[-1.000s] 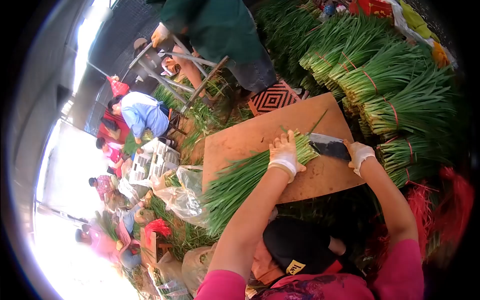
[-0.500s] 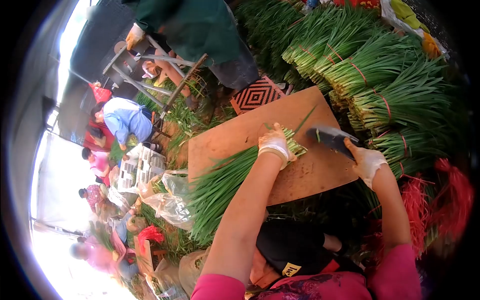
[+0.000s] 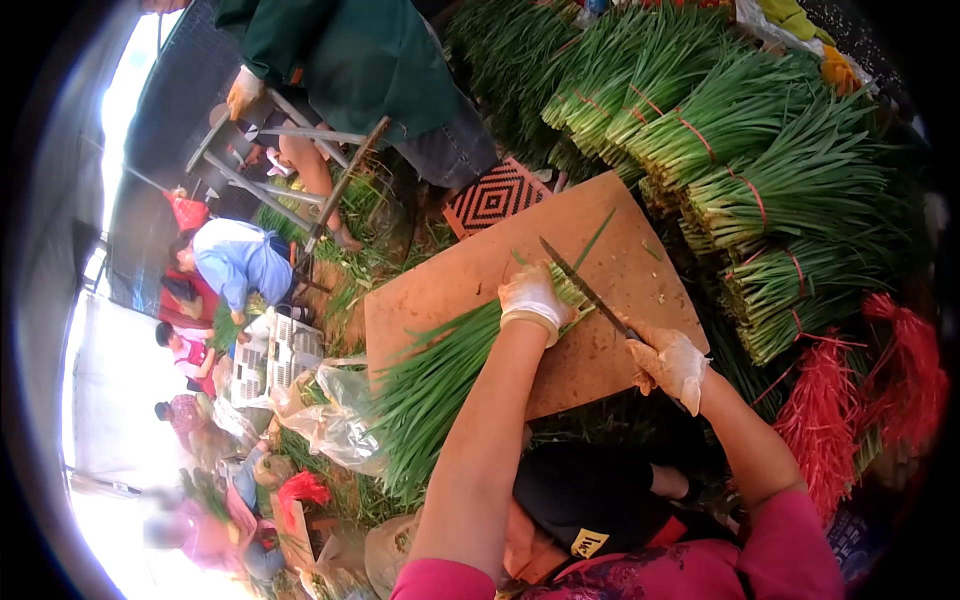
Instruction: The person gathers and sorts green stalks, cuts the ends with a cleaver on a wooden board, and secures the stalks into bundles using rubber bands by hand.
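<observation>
My left hand [image 3: 533,298], in a whitish glove, is closed around a bunch of green chives [image 3: 440,365], pressing it onto a brown wooden board [image 3: 625,230]. The pale stem ends stick out to the right of my fingers, and long leaves hang over the board's left edge. In my gloved right hand [image 3: 668,364], the fingers wrap round the handle of a knife [image 3: 588,290]. Its dark blade points up and left, beside the cut ends of the stems. I cannot tell whether the blade touches them. A loose leaf [image 3: 597,237] lies across the board.
Tied chive bundles [image 3: 740,170] are piled at the upper right, with red strips of twine [image 3: 820,420] below them. Beyond the board, a person in a dark green garment [image 3: 340,70] holds a metal-framed stool [image 3: 270,160]. Plastic bags [image 3: 335,415] and a white crate [image 3: 285,350] stand left.
My right hand has moved left with the knife, bringing the blade from the board's right side to the stem ends. My left hand still grips the chives.
</observation>
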A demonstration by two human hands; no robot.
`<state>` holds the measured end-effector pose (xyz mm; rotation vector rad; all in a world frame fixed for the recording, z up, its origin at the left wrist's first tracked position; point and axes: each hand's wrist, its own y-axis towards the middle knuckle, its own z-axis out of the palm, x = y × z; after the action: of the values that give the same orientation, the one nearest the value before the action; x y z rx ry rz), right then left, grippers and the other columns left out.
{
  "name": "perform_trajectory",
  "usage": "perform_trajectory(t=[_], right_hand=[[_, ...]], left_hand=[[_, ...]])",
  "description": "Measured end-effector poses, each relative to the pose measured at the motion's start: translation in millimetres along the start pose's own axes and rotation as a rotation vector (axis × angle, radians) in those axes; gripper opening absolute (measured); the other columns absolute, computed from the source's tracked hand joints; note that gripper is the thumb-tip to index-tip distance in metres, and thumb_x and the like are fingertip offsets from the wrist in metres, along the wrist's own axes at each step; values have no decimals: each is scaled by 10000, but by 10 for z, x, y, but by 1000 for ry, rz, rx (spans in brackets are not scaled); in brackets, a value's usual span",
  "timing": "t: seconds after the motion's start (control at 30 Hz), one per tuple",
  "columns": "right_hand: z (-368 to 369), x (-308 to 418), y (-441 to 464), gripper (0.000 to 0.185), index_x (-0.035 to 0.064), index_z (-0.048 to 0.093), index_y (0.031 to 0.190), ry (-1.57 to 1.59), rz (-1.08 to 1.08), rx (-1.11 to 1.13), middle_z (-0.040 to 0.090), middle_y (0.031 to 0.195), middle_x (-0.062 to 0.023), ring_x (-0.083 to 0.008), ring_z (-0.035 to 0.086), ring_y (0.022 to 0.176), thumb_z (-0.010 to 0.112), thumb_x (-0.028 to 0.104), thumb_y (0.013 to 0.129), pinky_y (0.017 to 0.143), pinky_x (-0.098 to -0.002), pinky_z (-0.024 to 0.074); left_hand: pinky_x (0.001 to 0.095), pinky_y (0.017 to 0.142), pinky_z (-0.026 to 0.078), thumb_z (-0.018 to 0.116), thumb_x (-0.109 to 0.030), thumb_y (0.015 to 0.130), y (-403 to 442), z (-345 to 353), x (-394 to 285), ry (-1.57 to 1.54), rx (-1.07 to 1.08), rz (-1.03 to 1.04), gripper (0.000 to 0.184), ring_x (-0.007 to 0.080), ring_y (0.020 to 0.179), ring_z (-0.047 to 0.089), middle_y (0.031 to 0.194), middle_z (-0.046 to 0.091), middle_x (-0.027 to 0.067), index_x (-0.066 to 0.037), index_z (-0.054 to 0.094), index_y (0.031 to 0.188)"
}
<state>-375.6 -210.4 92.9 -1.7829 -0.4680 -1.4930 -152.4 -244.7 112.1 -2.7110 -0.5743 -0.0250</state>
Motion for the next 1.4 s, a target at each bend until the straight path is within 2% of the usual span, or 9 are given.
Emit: perform_trajectory(t=[0.17, 0.27, 0.37, 0.6, 0.83, 1.1, 1.13, 1.37, 1.4], right_hand=[[10, 164, 50, 494, 55, 373, 1385, -170, 55, 11, 534, 687, -72, -143, 554, 566, 462, 272, 950, 541, -301, 483], [56, -73, 424, 421, 25, 454, 1295, -253, -117, -60, 499, 673, -66, -148, 530, 556, 465, 264, 949, 492, -318, 447], [94, 143, 605, 363, 4, 501, 1193, 99, 52, 33, 473, 650, -68, -168, 501, 537, 463, 263, 941, 464, -334, 422], [257, 181, 879, 202, 6, 500, 956, 93, 181, -9, 453, 604, -64, -158, 425, 478, 450, 199, 926, 431, -314, 368], [12, 51, 383, 207, 2, 505, 891, 160, 234, 35, 467, 601, -51, -143, 449, 475, 470, 203, 923, 437, -304, 410], [282, -82, 723, 412, -36, 456, 1243, 265, 196, -16, 449, 580, -68, -155, 422, 437, 444, 209, 912, 420, -316, 397], [255, -18, 538, 467, -7, 408, 1326, 241, 224, -10, 433, 558, -60, -154, 414, 432, 442, 200, 909, 407, -304, 378], [458, -234, 880, 517, 63, 351, 1398, 250, 206, -68, 475, 625, -75, -157, 471, 504, 431, 235, 916, 469, -297, 427], [475, -169, 986, 522, 71, 347, 1401, 84, 139, -103, 492, 647, -78, -164, 483, 533, 426, 240, 913, 498, -310, 436]], left_hand=[[392, 827, 496, 784, -381, 629, -10, 30, -20, 15, -46, 1, 631, 264, 1015, 617, 1057, 644, 114, -58, 571, 1127], [395, 822, 498, 777, -379, 632, -63, 90, 6, -9, -80, 24, 633, 271, 1004, 620, 1045, 645, 129, -54, 568, 1134], [399, 830, 498, 773, -401, 617, -56, 93, 32, 4, -106, 45, 683, 282, 1009, 617, 1030, 648, 155, -48, 552, 1159], [406, 847, 475, 759, -388, 648, -139, 189, -36, 77, -155, 78, 622, 263, 1050, 585, 1106, 610, 126, -72, 547, 1140], [413, 873, 436, 715, -320, 722, -147, 177, -34, 120, -136, 96, 550, 242, 1072, 557, 1119, 584, 82, -76, 505, 1168], [423, 889, 426, 710, -285, 714, -124, 204, -47, 106, -164, 86, 540, 253, 1069, 562, 1116, 585, 100, -68, 503, 1164], [414, 884, 444, 731, -382, 672, -108, 237, -55, 134, -177, 72, 613, 270, 1046, 578, 1090, 599, 99, -75, 513, 1155], [419, 909, 435, 728, -355, 685, -157, 350, -52, 165, -238, 74, 617, 277, 1073, 563, 1120, 583, 115, -78, 498, 1186], [422, 910, 434, 725, -342, 687, -187, 337, -61, 170, -266, 78, 617, 279, 1076, 561, 1124, 581, 118, -79, 492, 1194]])
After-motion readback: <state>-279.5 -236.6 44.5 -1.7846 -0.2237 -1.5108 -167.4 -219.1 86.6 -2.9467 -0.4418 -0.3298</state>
